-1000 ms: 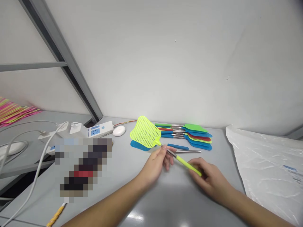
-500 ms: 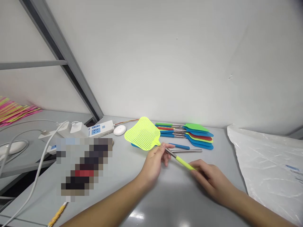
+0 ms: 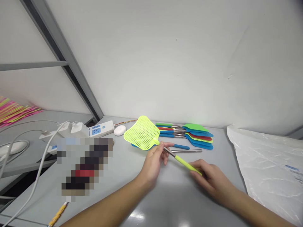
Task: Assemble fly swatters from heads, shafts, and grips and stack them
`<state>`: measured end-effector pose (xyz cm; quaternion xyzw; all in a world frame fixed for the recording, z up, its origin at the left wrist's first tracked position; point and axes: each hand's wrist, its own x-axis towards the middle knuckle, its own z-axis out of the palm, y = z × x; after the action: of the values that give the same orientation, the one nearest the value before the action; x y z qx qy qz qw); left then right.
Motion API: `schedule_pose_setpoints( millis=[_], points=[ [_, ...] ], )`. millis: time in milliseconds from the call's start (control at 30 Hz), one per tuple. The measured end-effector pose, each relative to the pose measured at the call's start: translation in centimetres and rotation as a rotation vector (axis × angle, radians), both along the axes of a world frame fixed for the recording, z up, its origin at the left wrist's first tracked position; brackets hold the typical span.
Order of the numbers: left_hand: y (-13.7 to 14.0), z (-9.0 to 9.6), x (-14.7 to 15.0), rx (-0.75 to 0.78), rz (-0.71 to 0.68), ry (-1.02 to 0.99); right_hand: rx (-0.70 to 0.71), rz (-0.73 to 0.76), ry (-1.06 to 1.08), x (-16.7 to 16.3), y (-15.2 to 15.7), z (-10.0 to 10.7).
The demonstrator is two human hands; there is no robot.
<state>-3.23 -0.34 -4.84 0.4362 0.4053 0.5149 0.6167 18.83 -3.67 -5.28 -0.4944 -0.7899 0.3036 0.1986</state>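
The left fingers are hiding part of the yellow-green swatter and the left ends of a blue handle and a metal rod; the right fingers are covering some of the swatter's grip. The swatter's head is masking most of a blue piece. Coarse pixel blur is obscuring a dark object on the tabletop. The right edge is cropping a plastic bag, whose print is appearing too small to read. The bottom edge is cutting off both forearms.
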Motion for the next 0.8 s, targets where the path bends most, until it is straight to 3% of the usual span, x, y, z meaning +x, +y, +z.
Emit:
schedule_pose_setpoints(
  millis=[167, 267, 333, 433, 533, 633, 700, 800],
  points=[
    [0.6, 0.0, -0.3, -0.017, -0.129, 0.112, 0.029, -0.034, -0.009, 0.7, 0.3, -0.4],
    [0.1, 0.1, -0.5, 0.076, -0.278, 0.359, 0.043, -0.046, 0.025, 1.1, 0.6, -0.6],
    [-0.7, 0.3, -0.4, 0.29, -0.376, 0.601, 0.054, -0.05, 0.053, 1.2, 0.8, -0.7],
    [-2.1, 0.5, -0.2, 0.79, -0.459, 0.928, 0.062, -0.06, 0.071, 1.1, 0.9, -0.9],
    [-2.6, 0.9, -0.3, 1.13, -0.399, 1.057, 0.065, -0.071, 0.07, 1.1, 0.8, -1.1],
    [-2.1, 1.9, -1.2, 1.274, -0.233, 1.084, 0.058, -0.08, 0.059, 1.2, 0.8, -1.1],
    [-1.6, 2.6, -1.8, 1.285, -0.133, 1.149, 0.052, -0.092, 0.048, 1.1, 0.9, -1.0],
    [-0.8, 3.0, -2.5, 1.127, -0.049, 1.374, 0.037, -0.114, 0.026, 1.1, 1.3, -0.9]
  ],
)
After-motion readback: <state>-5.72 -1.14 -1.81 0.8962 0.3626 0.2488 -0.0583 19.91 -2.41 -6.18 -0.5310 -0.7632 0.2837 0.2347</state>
